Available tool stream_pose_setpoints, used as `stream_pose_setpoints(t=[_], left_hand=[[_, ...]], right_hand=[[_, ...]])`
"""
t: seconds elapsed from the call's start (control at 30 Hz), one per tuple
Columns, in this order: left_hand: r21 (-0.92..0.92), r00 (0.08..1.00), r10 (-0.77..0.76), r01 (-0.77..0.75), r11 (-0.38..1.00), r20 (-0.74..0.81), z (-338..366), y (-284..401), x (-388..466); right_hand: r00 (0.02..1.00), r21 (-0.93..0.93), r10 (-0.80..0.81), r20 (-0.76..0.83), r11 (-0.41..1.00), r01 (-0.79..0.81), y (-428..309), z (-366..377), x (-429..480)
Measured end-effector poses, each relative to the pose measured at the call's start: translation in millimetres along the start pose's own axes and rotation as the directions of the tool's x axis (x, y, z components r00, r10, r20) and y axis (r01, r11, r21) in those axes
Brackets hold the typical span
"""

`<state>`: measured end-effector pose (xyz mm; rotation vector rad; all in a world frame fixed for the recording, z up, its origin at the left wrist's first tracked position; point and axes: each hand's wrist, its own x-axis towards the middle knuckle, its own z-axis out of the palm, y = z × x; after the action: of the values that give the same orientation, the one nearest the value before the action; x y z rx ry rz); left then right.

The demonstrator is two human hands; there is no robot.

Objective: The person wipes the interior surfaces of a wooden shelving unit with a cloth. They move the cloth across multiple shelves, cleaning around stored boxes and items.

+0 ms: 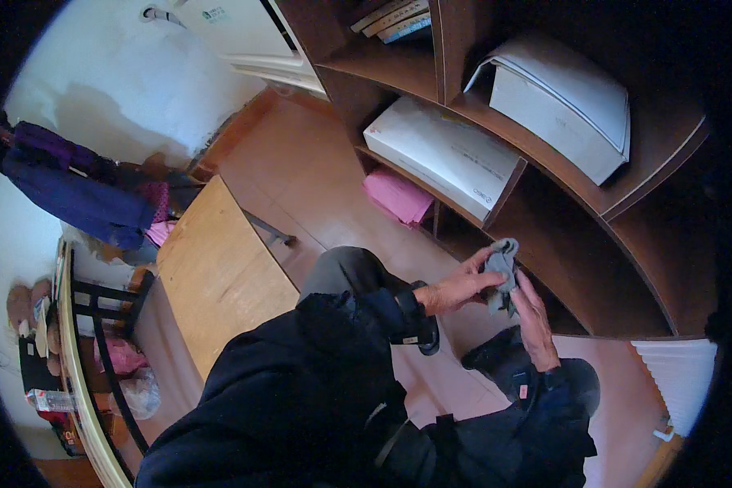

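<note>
A crumpled grey cloth (501,268) is bunched between my two hands, in front of the lower compartments of a dark brown wooden shelf unit (561,250). My left hand (460,285) grips it from the left, thumb laid across the folds. On the other side my right hand (535,323) holds the cloth's lower edge, its fingers stretched along it. Part of the cloth hangs below the left thumb. Both hands are above the floor, beyond my bent knees.
A long white box (442,155) and a larger white box (558,110) sit on the shelves. Pink fabric (398,196) lies in a low compartment. To the left stands a wooden tabletop (222,268), near hanging dark clothes (79,189) and a black metal frame (100,317).
</note>
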<state>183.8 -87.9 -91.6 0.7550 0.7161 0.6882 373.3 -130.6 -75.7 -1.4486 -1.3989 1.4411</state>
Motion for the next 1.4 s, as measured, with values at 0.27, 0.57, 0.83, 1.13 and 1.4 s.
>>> stream_pose_setpoints(t=[0.27,0.57,0.83,1.13,1.4], left_hand=[[-0.296,0.994,0.109,-0.108,0.949,-0.015,-26.5,31.6,5.0],[-0.247,0.901,0.238,-0.339,0.908,-0.362,-42.6,80.2,-14.7],[0.418,0.404,0.770,-0.666,0.618,-0.494,-69.0,175.3,-48.6],[0.904,0.357,0.911,-0.284,0.318,-0.208,-81.0,283.1,-22.9],[0.984,0.430,0.894,0.173,0.053,-0.124,-77.4,299.2,13.9]], right_hand=[[0.996,0.159,-0.086,0.033,0.984,0.080,-34.4,8.1,14.6],[0.968,-0.407,-0.232,0.099,0.878,0.253,-20.6,6.3,30.1],[0.968,-0.554,-0.196,0.155,0.794,0.250,-13.1,3.2,41.1],[0.968,-0.629,-0.101,0.230,0.743,0.228,-15.0,16.6,41.6],[0.951,-0.630,-0.029,0.308,0.743,0.226,-10.1,10.8,37.3]])
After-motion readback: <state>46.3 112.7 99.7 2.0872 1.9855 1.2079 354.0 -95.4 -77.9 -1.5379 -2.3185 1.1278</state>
